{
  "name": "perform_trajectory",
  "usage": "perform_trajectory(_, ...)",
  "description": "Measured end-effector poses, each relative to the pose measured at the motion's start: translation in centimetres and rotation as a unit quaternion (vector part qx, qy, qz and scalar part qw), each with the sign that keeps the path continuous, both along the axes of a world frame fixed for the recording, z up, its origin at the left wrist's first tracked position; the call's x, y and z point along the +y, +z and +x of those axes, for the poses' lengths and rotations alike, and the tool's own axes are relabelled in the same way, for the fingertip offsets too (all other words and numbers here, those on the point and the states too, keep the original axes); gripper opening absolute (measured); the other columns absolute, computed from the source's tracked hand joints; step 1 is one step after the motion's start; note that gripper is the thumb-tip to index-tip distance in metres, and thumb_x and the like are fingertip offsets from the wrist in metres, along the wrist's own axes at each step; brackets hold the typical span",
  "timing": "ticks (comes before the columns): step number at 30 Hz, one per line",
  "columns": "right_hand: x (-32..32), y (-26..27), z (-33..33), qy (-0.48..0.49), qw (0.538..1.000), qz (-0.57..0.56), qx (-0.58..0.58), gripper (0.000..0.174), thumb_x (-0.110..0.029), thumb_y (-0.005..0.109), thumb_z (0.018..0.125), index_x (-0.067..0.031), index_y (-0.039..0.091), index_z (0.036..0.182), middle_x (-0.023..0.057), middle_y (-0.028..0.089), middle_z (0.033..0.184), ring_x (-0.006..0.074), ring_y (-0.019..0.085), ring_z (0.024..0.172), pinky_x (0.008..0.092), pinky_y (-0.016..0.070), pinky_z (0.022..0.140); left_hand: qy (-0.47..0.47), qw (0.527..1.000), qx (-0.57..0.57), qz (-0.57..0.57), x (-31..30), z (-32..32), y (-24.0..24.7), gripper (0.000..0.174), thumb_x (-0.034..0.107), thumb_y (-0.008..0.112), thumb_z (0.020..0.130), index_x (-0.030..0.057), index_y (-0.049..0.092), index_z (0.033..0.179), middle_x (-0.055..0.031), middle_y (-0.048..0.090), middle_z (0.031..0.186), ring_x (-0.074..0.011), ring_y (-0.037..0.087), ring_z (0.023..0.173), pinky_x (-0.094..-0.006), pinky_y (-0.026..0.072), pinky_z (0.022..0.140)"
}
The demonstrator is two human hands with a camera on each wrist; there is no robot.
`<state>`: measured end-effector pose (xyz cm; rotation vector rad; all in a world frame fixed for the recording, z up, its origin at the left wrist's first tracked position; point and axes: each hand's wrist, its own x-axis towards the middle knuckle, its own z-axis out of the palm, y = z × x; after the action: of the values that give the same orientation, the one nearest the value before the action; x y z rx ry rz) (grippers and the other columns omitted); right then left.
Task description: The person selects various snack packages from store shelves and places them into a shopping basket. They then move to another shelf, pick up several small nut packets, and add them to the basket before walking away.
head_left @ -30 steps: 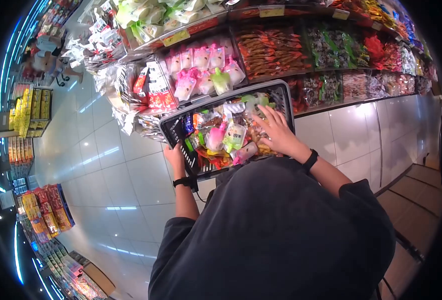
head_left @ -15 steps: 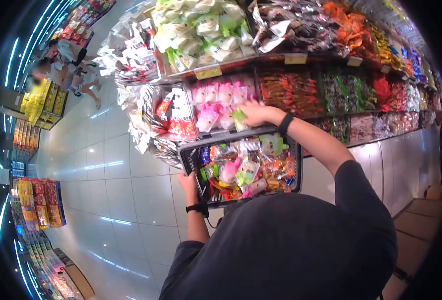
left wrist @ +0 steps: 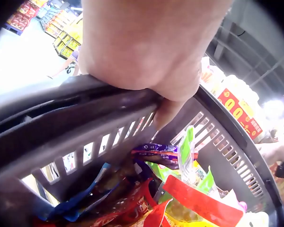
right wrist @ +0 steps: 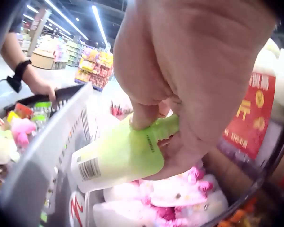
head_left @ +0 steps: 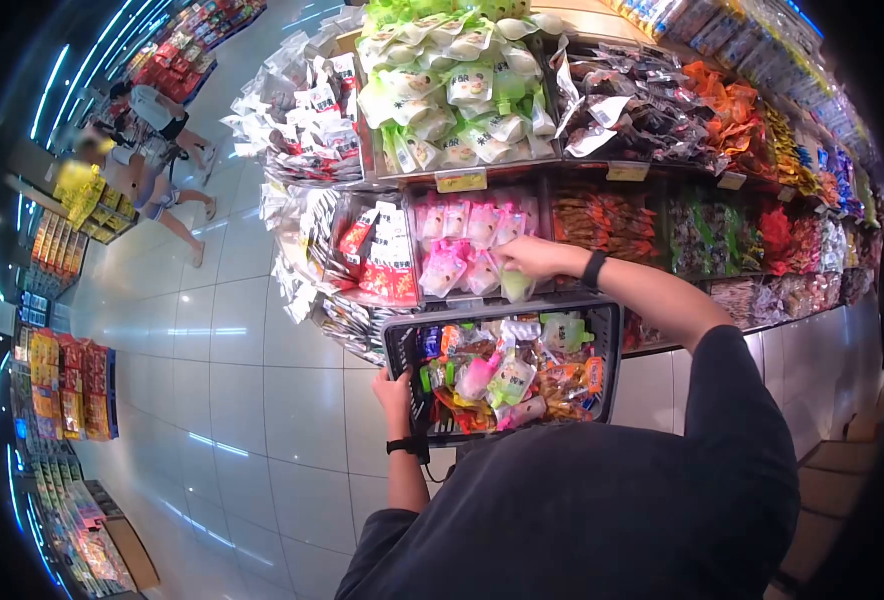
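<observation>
My right hand point(head_left: 534, 258) pinches a green and white spouted pouch point(right wrist: 118, 153) near its spout, thumb on one side and fingers on the other. The pouch is tilted over a bin of pink and white spouted pouches point(head_left: 445, 265), close to the far rim of a dark grey shopping basket point(head_left: 616, 350). My left hand point(head_left: 393, 395) grips the basket's left rim, its thumb point(left wrist: 166, 113) hooked down inside the wall. Mixed wrapped snacks fill the basket, among them a pink pouch point(head_left: 479, 375) and a green and white pouch point(head_left: 511, 382).
Tiered shelf bins rise ahead, with green and white pouches point(head_left: 467, 85) above and red-brown packets point(head_left: 602, 225) to the right. White and red packets point(head_left: 387, 265) fill the bin at left. Tiled floor point(head_left: 262, 420) stretches left, where people point(head_left: 157, 180) walk by a yellow display.
My right hand has moved from over the basket to the pink pouch bin and taken hold of the green pouch lying there. My left hand stays on the basket rim.
</observation>
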<state>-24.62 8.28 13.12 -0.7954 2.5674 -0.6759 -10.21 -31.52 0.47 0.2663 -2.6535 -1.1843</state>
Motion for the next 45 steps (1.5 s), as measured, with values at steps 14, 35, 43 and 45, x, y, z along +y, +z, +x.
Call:
perform_trajectory(14,0.3,20.4,-11.0,-0.320,0.878,-0.109,0.340,0.026,-0.023,0.061,0.091,0.0025,0.060,0.093,0.0209,0.066,0.085,0.0322,0.067,0.075,0.0402,0.0524,0.067,0.021,0.995,-0.059,0.073,0.2,0.1,0.3,0.024,0.017,0.077,0.072,-0.0022,0.070,0.085,-0.0187,0.066,0.071,-0.0353,0.062,0.070,-0.0440,0.0465,0.069)
perform_trajectory(35,0.2,14.8,-7.0,-0.386,0.866,-0.264,0.176,0.058,-0.015,0.074,0.081,-0.0004,0.040,0.125,0.0203,0.053,0.115,0.0250,0.059,0.102,0.0352,0.0502,0.085,0.013,0.995,-0.040,0.091,1.1,0.3,2.6,0.024,0.015,0.075,0.072,-0.0040,0.070,0.085,-0.0163,0.065,0.066,-0.0243,0.060,0.060,-0.0385,0.0457,0.062)
perform_trajectory(43,1.6,14.8,-6.3,-0.222,0.896,-0.178,0.342,0.029,0.002,0.068,0.077,-0.0012,0.062,0.106,0.0148,0.054,0.115,0.0318,0.062,0.097,0.0402,0.0522,0.083,0.006,0.994,-0.052,0.097,0.9,0.5,2.3,0.024,0.015,0.076,0.071,-0.0047,0.070,0.084,-0.0153,0.064,0.064,-0.0230,0.059,0.057,-0.0382,0.0448,0.060)
perform_trajectory(45,1.6,16.2,-6.4,-0.199,0.883,-0.180,0.385,0.015,0.000,0.066,0.080,0.0010,0.066,0.095,0.0169,0.061,0.098,0.0366,0.061,0.091,0.0420,0.0510,0.076,0.006,0.993,-0.040,0.107,0.9,0.0,2.2,0.024,0.015,0.076,0.071,-0.0050,0.070,0.083,-0.0142,0.064,0.062,-0.0221,0.058,0.056,-0.0378,0.0446,0.059)
